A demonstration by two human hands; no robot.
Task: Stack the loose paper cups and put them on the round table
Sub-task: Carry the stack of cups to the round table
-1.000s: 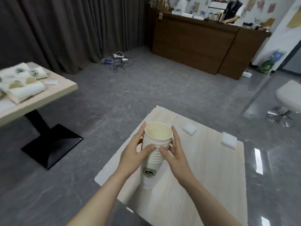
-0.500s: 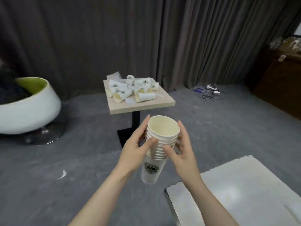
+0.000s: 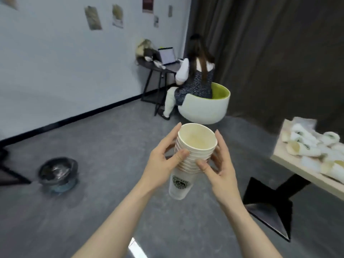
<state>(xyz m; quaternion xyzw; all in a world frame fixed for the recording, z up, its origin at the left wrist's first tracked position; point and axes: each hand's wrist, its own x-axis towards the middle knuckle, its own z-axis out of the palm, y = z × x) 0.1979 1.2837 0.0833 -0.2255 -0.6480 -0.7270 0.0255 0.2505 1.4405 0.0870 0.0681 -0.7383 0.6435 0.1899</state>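
At centre frame, nested stack of white paper cups point(image 3: 189, 159) carried above grey floor.
Left hand point(image 3: 163, 164) and right hand point(image 3: 219, 164) grip rims; light, crushable; loose cups point(image 3: 312, 148) on counter point(image 3: 290, 157) at 3 o'clock.

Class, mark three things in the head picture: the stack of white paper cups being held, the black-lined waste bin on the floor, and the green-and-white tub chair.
Stack of white paper cups point(image 3: 181, 180): head view, logo on bottom cup.
Black-lined waste bin point(image 3: 58, 173): head view, liner inside.
Green-and-white tub chair point(image 3: 203, 110): head view, white outer shell.

arms: 2 — bare to the frame edge | left hand point(image 3: 161, 165) | right hand point(image 3: 221, 172) — no rings, no watch
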